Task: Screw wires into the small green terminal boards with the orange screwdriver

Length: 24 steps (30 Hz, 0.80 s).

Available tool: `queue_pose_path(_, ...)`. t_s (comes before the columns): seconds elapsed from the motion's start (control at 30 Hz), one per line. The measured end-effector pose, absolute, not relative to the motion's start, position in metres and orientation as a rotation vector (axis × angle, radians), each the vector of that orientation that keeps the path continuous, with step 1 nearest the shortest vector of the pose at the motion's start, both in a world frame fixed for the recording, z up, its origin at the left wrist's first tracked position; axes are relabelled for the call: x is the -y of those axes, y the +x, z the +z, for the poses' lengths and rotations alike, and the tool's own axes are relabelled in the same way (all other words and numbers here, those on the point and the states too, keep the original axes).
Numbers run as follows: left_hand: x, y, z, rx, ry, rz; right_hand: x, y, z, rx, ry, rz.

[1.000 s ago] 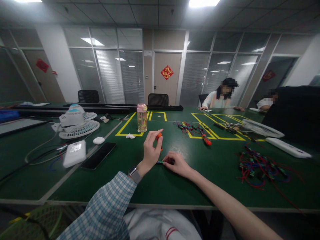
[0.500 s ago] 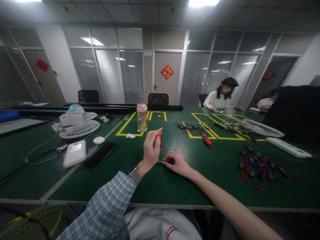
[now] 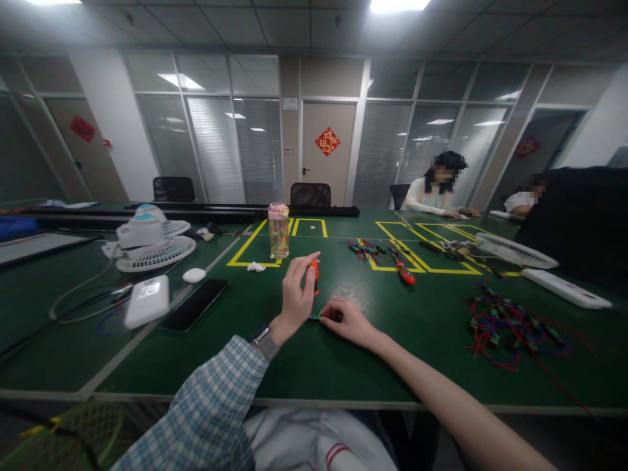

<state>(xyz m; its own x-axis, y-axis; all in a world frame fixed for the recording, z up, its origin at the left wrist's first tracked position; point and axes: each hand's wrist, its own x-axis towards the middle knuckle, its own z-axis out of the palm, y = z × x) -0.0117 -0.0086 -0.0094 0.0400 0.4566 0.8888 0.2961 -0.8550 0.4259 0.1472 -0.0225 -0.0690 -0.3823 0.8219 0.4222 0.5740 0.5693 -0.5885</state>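
My left hand (image 3: 297,288) is closed around the orange and black handle of a screwdriver (image 3: 315,280), held upright. Its thin shaft points down to a small green circuit board (image 3: 314,318) flat on the table. From the right, my right hand (image 3: 347,322) pinches the edge of that board between thumb and fingers, the wrist low over the tabletop. The contact between screwdriver tip and board is too small to make out. A watch sits on my left wrist.
A pink-lidded bottle (image 3: 279,232) stands beyond my left hand. Left lie a phone (image 3: 194,305), a white power bank (image 3: 147,301) and fans (image 3: 156,252). Wired circuit boards (image 3: 510,324) lie right, with red-handled pliers (image 3: 405,274) farther back. A person (image 3: 439,186) sits across the table.
My hands, the screwdriver and the board hold almost the same place. Across the table, the seated person's hand and arm have shifted to the right.
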Motion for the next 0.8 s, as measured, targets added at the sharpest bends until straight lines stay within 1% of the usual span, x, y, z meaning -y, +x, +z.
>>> queue_pose_path(0.23,0.0076,-0.0103,-0.0094,-0.878,2.193,2.024,0.0219,0.1477,-0.0702,2.109,-1.112,0.450)
queue_pose_path(0.5,0.0087,-0.0123,-0.0111,-0.819,2.177,1.942,0.0215,0.1469,-0.0699,2.108,-1.102,0.448)
queue_pose_path(0.8,0.0080,-0.0102,-0.0097,-0.872,2.188,2.015,0.0212,0.1485,-0.0717,2.110,-1.096,0.444)
